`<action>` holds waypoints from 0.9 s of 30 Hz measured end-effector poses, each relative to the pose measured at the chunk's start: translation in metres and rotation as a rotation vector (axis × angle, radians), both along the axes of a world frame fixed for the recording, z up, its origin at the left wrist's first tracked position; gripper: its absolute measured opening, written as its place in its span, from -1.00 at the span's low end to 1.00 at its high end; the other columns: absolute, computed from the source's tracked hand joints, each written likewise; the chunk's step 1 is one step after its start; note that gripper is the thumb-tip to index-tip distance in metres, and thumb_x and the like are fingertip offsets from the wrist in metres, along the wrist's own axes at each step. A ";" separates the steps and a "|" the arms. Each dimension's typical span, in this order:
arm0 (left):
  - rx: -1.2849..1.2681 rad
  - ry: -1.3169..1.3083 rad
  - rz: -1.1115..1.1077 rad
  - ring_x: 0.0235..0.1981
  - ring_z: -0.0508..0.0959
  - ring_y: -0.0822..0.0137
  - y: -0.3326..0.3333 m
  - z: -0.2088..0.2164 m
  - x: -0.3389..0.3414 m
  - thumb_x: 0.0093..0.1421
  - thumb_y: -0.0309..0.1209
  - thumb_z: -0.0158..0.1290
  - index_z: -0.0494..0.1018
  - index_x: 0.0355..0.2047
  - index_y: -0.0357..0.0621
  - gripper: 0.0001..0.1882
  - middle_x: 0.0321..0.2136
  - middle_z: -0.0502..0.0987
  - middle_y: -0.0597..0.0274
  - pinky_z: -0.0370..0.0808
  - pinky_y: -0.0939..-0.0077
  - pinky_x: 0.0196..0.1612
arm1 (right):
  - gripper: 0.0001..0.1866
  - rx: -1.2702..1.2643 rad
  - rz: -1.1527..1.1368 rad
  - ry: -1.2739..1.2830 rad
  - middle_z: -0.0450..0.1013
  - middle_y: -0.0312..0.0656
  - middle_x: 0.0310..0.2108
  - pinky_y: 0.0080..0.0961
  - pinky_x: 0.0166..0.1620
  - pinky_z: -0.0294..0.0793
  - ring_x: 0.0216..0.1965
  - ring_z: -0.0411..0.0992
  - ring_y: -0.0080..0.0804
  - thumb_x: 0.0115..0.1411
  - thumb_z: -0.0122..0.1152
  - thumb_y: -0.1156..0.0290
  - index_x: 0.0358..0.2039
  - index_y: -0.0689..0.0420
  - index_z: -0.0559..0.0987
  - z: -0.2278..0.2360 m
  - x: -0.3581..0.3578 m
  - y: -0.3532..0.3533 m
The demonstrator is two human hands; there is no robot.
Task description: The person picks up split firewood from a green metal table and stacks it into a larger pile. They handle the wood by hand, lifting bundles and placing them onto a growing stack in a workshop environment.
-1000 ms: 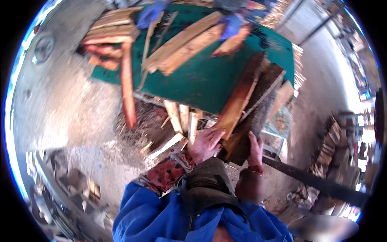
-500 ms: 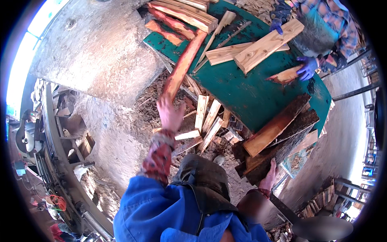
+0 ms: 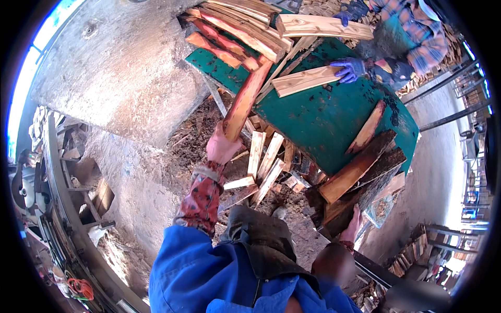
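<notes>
My left hand (image 3: pixel 223 145) is closed around the near end of a long reddish-edged wood slab (image 3: pixel 247 95), which juts over the edge of a green tabletop (image 3: pixel 308 128). Low on the right, my right hand (image 3: pixel 353 225) grips the near end of a bark-edged slab (image 3: pixel 348 204), its fingers partly hidden. Beside it, an orange-brown slab (image 3: pixel 347 182) lies tilted across the table's right corner. A person across the table has one purple-gloved hand (image 3: pixel 348 70) on a pale board (image 3: pixel 305 81). Their other gloved hand (image 3: pixel 343 19) touches a second pale board (image 3: pixel 326 26).
Stacked planks (image 3: pixel 240 28) cover the table's far left. Short wood pieces (image 3: pixel 269 156) stand below its front edge. A large pale slab (image 3: pixel 125 62) is to the left, above a metal rail (image 3: pixel 65 182). A small offcut (image 3: pixel 368 127) lies on the table's right.
My left hand has closed on the reddish slab's end. The other person's upper board has moved left onto the stack, and their lower hand has left the offcut for the pale board.
</notes>
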State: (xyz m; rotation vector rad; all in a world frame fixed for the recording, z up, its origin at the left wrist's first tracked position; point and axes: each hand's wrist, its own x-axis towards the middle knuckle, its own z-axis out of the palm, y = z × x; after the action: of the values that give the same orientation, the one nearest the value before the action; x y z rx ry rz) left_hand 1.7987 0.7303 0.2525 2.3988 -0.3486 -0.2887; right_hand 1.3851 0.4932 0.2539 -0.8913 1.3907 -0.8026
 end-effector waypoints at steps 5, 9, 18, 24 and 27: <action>0.205 -0.110 -0.020 -0.15 0.56 -0.07 0.030 0.037 -0.014 -0.11 -0.22 0.21 0.14 0.22 -0.28 -0.11 -0.16 0.53 -0.15 0.50 0.21 -0.06 | -0.32 0.037 -0.018 -0.028 0.36 -0.11 -0.01 -0.30 -0.01 0.45 -0.05 0.39 -0.26 0.07 0.30 0.09 0.10 0.21 0.34 -0.009 0.000 -0.002; 0.078 -0.053 -0.092 -0.18 0.59 0.00 0.068 0.047 -0.005 -0.15 -0.22 0.20 0.13 0.22 -0.29 -0.09 -0.18 0.55 -0.15 0.53 0.26 -0.06 | -0.30 0.052 -0.050 -0.030 0.37 -0.11 -0.02 -0.29 -0.03 0.46 -0.07 0.41 -0.25 0.05 0.31 0.08 0.11 0.21 0.34 -0.002 0.000 0.000; -0.192 0.256 0.028 -0.27 0.53 0.37 0.125 0.075 -0.065 -0.11 -0.49 0.24 0.33 0.06 -0.31 -0.34 -0.25 0.56 0.15 0.49 0.49 -0.19 | -0.28 0.082 -0.034 -0.116 0.38 -0.13 -0.06 -0.35 -0.04 0.45 -0.09 0.40 -0.29 0.02 0.35 0.08 0.11 0.19 0.34 -0.042 -0.021 -0.013; -0.326 0.255 0.078 -0.18 0.53 0.33 0.109 0.060 -0.092 -0.11 -0.51 0.22 0.27 0.14 -0.38 -0.26 -0.12 0.51 0.04 0.47 0.47 -0.09 | -0.36 0.044 -0.025 -0.071 0.39 -0.17 -0.07 -0.41 -0.03 0.40 -0.06 0.37 -0.35 0.05 0.32 0.11 0.06 0.21 0.40 -0.020 -0.011 -0.013; -0.333 0.359 0.131 -0.22 0.52 0.31 0.108 0.029 -0.106 -0.10 -0.50 0.22 0.23 0.16 -0.45 -0.23 -0.12 0.49 0.03 0.48 0.48 -0.16 | -0.36 0.027 -0.050 -0.089 0.41 -0.17 -0.10 -0.44 -0.04 0.40 -0.11 0.39 -0.36 0.03 0.34 0.12 0.04 0.22 0.41 -0.019 -0.008 -0.014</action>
State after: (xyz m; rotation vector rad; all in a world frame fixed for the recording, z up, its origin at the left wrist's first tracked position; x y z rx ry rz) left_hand 1.6928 0.8385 0.2810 1.9845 -0.0655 -0.5460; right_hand 1.3770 0.4793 0.2351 -0.7935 1.3470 -0.8494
